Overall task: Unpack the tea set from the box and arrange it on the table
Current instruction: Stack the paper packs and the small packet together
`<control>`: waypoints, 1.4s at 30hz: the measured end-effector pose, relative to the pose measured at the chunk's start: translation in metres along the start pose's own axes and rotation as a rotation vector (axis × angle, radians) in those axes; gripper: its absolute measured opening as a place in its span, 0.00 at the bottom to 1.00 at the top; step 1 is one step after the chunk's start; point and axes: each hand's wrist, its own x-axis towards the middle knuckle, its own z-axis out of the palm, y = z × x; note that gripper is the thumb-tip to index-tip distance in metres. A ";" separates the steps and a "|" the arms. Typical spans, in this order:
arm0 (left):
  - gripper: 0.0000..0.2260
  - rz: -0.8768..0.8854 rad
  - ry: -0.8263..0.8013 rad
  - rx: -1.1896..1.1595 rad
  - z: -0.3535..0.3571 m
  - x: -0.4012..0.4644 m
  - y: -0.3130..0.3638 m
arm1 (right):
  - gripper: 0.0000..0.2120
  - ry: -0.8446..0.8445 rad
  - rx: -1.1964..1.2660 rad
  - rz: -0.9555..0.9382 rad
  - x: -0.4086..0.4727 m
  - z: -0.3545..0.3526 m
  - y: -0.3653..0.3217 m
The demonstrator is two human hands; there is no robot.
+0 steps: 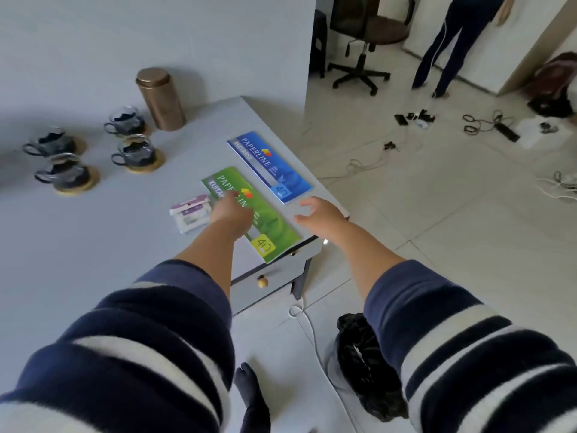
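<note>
**Both hands at the right corner of the table, tea set far to the left**

A grey table (93,245) is seen from above. Four glass tea cups (132,151) on round wooden coasters are grouped toward the table's far left edge, with a copper tea canister (160,100) upright just behind them, nearer the wall. The cups lie well apart from both hands, to the left and farther away; the left hand is the nearer of the two. No long axis is offered by the cups, and their handles are turned leftward.

The left hand (232,210) is laid on a green paper pad (249,214), fingers extended, nothing gripped. The right hand (318,212) is held loosely open and empty above the table's right edge, just beside a blue paper pad (270,167). A small purple packet (190,214) lies just left of the left hand.

No box can be seen. The leftmost cups are blurred, and whether a teapot exists beyond the left edge cannot be told
</note>
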 end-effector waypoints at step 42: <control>0.15 -0.080 -0.047 -0.094 -0.101 0.188 -0.025 | 0.21 -0.103 0.322 0.005 0.154 0.051 -0.136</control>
